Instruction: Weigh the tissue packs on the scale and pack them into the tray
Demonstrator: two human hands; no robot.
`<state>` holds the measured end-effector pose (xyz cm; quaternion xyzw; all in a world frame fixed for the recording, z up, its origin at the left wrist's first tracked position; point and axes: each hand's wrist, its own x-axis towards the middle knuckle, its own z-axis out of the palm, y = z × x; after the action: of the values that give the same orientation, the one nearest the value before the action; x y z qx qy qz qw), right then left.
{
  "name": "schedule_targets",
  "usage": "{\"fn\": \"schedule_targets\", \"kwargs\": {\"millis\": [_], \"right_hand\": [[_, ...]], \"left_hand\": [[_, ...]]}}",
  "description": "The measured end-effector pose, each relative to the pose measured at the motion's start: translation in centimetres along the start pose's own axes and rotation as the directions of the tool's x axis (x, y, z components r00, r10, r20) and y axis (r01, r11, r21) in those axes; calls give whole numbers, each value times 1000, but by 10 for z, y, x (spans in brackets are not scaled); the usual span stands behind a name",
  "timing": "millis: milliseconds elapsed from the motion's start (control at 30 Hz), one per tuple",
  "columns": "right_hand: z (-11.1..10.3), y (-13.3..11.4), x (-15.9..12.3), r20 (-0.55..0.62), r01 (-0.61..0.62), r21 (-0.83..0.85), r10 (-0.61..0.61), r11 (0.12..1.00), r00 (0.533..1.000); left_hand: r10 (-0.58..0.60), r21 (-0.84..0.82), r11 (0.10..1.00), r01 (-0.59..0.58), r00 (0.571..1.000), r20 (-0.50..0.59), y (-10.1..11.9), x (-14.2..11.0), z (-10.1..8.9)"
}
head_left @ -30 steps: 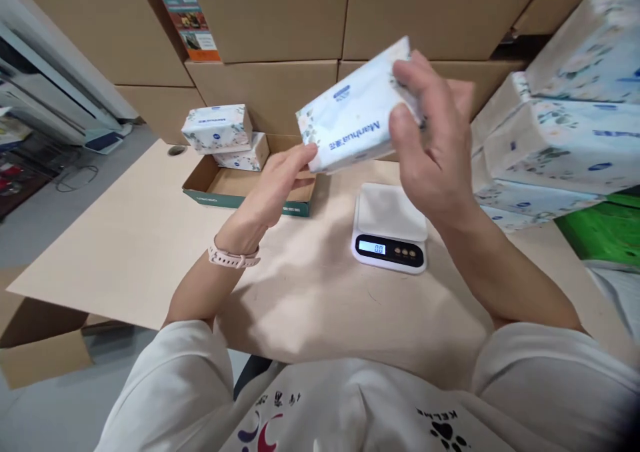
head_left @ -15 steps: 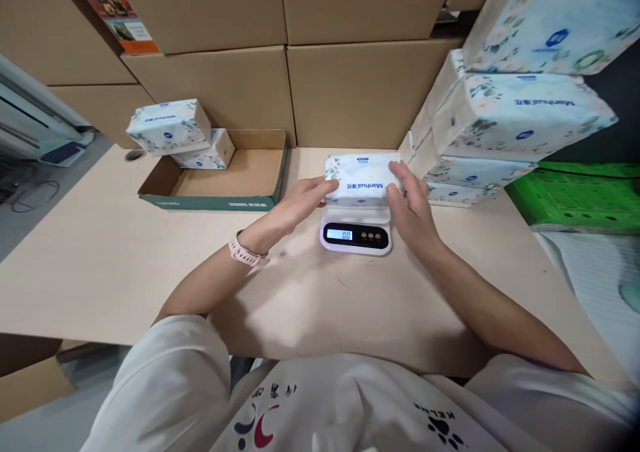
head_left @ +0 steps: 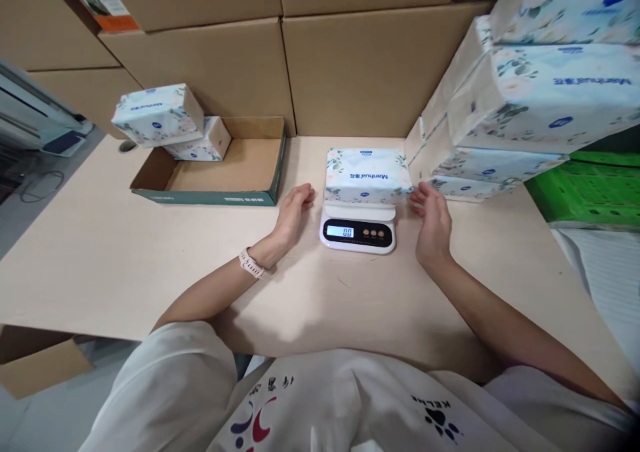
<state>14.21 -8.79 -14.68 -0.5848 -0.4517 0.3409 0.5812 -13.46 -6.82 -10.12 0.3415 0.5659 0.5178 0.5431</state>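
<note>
A floral tissue pack (head_left: 367, 175) rests on the white kitchen scale (head_left: 357, 235), whose display reads 0.0. To the left of the pack is my left hand (head_left: 294, 215), apart from it, with fingers slightly curled and nothing in them. On the other side my right hand (head_left: 433, 222) is beside the pack's right end, fingers loosely bent and holding nothing; its fingertips are very near the pack's corner, and I cannot tell whether they touch it.
A shallow green-sided cardboard box (head_left: 225, 197) at the left holds two tissue packs (head_left: 159, 115), one propped on the other. Stacked tissue packs (head_left: 545, 99) stand at the right, near a green crate (head_left: 590, 189). Large cartons (head_left: 360, 72) wall off the back.
Both hands have let go of the tissue pack and drawn apart, leaving it on the scale. The display reads 0.0 in both frames. The view has shifted slightly.
</note>
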Motion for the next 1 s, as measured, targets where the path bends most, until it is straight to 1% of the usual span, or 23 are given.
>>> {"fn": "schedule_targets", "kwargs": {"millis": [67,167,267,433,667,833,1000], "right_hand": [[0,2,2,-20,3,20,-2,1000,1000],[2,0,3,6,2,13,-2,1000,1000],[1,-1,3,17,9,13,-9,1000,1000],[0,4,3,26,34,5,-34,999,999],[0,3,3,38,31,-3,-31,1000,999],[0,3,3,33,29,-8,-29,1000,999],[3,1,3,21,56,5,-56,998,998]], "left_hand": [[24,-61,998,-24,1000,-1,-11,1,-1],[34,-94,995,-33,999,12,-16,3,-3],[25,-96,995,-25,1000,7,-14,5,-4],[17,-70,997,-14,999,34,-10,6,-4],[2,-30,1000,-1,999,43,-6,5,-5],[-5,-24,1000,6,999,46,-4,4,-5],[0,-35,999,2,999,54,-3,3,-5]]}}
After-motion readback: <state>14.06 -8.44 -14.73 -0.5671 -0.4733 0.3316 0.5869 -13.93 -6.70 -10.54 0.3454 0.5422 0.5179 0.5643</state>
